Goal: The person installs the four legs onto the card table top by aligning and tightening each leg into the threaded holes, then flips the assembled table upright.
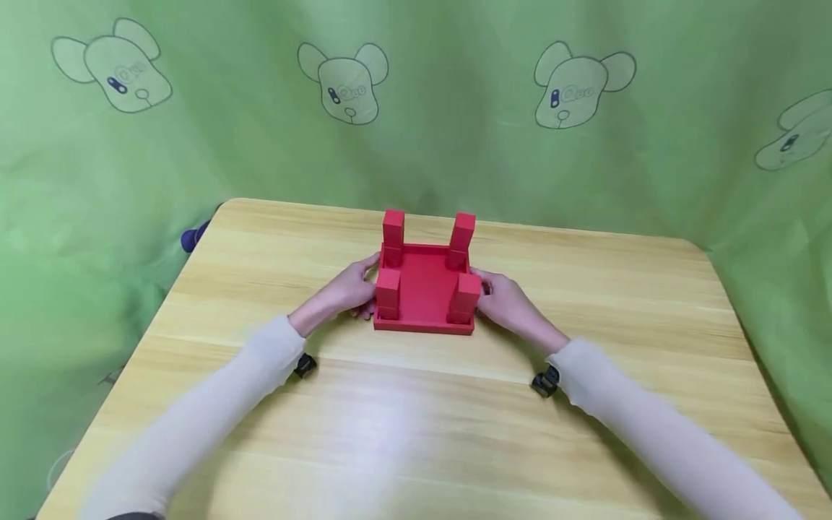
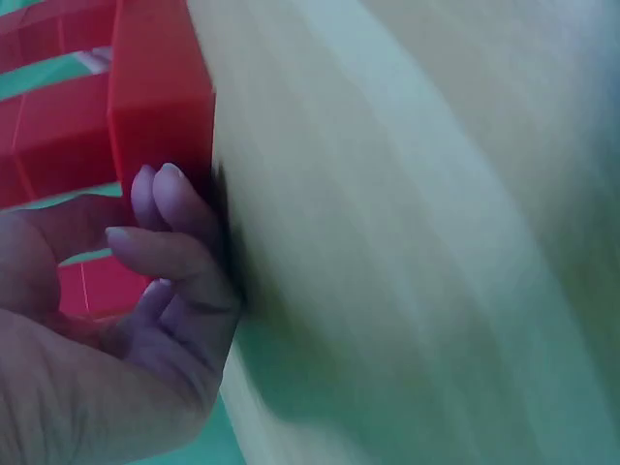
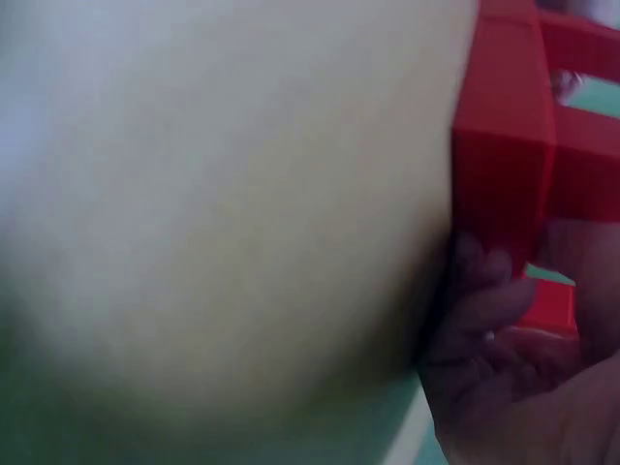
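Note:
A red square tray-like piece [image 1: 426,289] with a raised rim lies on the table, a blocky red post standing up at each corner. At its left side, my left hand [image 1: 354,287] grips the rim with thumb and bent fingers. On the opposite side my right hand [image 1: 510,300] grips it likewise. Seen by the left wrist camera, the left hand's fingers [image 2: 179,208] curl against the lower edge of the red side wall [image 2: 160,87]. In the right wrist view the right hand's fingers [image 3: 480,310] curl at the bottom of the red wall [image 3: 499,184], partly dark and blurred.
The light wood table [image 1: 403,426] has rounded far corners and spreads out around the red piece. A green curtain [image 1: 455,159] printed with mouse heads hangs behind and beside it. Something dark blue [image 1: 190,240] shows past the table's left edge.

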`<state>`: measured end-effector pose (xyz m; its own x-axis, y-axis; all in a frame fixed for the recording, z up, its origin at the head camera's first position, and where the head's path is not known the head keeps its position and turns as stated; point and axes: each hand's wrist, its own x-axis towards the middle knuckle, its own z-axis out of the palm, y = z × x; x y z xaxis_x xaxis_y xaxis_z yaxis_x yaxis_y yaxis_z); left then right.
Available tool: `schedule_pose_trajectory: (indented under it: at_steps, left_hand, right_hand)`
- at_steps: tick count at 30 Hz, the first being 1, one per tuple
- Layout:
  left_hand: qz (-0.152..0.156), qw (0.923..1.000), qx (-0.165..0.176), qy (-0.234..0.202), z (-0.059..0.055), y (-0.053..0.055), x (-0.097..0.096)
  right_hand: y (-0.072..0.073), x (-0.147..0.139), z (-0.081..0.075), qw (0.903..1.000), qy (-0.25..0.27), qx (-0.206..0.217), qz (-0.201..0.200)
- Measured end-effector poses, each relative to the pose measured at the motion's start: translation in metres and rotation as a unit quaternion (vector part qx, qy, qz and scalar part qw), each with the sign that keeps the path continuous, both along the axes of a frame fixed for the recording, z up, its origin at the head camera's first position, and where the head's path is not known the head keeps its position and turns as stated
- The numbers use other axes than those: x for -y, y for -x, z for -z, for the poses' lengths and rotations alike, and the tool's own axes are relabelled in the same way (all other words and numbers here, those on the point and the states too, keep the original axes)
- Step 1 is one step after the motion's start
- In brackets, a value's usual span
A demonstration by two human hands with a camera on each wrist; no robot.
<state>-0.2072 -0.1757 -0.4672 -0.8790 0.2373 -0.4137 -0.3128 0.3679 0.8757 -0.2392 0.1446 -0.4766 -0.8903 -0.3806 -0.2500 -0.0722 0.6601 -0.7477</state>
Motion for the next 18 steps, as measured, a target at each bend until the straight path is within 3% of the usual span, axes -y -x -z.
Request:
schedule_pose_trajectory:
  at_steps: [2,7,11,15,18]
  left_hand:
    - [-0.004,0.9999,-0.015,0.004,0.004,0.000,-0.002]
    - [-0.023,0.9979,-0.044,0.041,0.002,-0.002,-0.004]
    - [-0.025,0.9933,-0.086,0.072,-0.001,-0.005,-0.007]
    - [-0.043,0.9898,-0.121,0.061,-0.004,-0.009,-0.008]
    - [-0.056,0.9910,-0.119,0.023,-0.006,-0.013,-0.006]
  right_hand:
    - [-0.002,0.001,0.002,0.9998,-0.006,-0.016,0.010]
    - [-0.002,0.003,0.000,0.9987,0.029,-0.006,0.042]
    - [-0.003,0.004,-0.002,0.9974,0.017,-0.041,0.056]
    - [-0.006,0.005,-0.006,0.9954,0.025,-0.069,0.060]
    - [-0.009,0.005,-0.011,0.9930,0.063,-0.077,0.063]
